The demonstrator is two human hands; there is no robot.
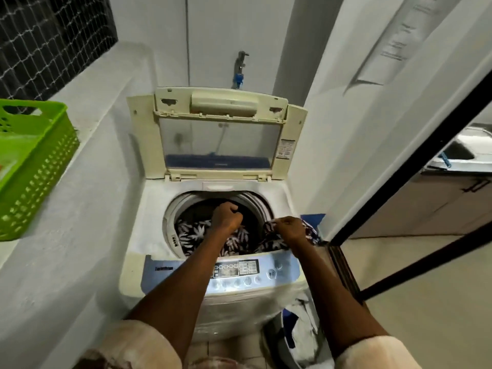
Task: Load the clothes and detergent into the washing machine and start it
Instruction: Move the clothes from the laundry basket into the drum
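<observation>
A: Status of the washing machine (213, 262)?

B: Lid (219, 134) raised upright. Patterned garment (197, 234) lies partly in the drum, draped over its front right rim.

A: Left hand (226, 217)?

B: Inside the drum opening, grip clenched on the dark cloth.

A: Right hand (288, 230)?

B: At the drum's right rim, grip pinched on the same garment's edge.

A: Surroundings?

B: Green basket (34, 166) on the ledge, left. More laundry (303, 334) on the floor, lower right.

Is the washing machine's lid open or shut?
Open. The lid stands upright behind the drum, and both hands reach into the opening with the patterned cloth.
</observation>
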